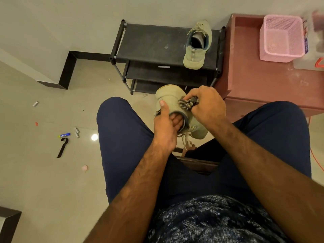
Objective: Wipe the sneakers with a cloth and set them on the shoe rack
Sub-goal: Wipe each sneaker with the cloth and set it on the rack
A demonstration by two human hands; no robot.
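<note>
Seated person, patterned shirt at 6 o'clock, dark blue trousers (pixel 122 137) spread to 5 and 7. Both forearms reach up toward 12, meeting just above centre. Left hand (pixel 164 127) has its fingers tucked inside the collar of the held sneaker (pixel 171 97), thumb laid along the outside, so it pinches the shoe wall. The shoe is pale green-grey, laces dangling below between the knees. Right hand (pixel 206 106), at 1 o'clock of the left, is curled tight round a grey striped cloth (pixel 188 103), which is pressed vs. the shoe's side.

On the floor at 9 o'clock: a black strap (pixel 62 148), a blue tube (pixel 65 135), a few small bits.

Farther, at 12: black shoe rack (pixel 150 42), 3 shelves showing. The 2nd sneaker (pixel 196 50) sits upright on the top shelf, right end. At 2 o'clock, touching the rack, a reddish cabinet (pixel 254 76) w/ a pink basket (pixel 282 37) on top.
</note>
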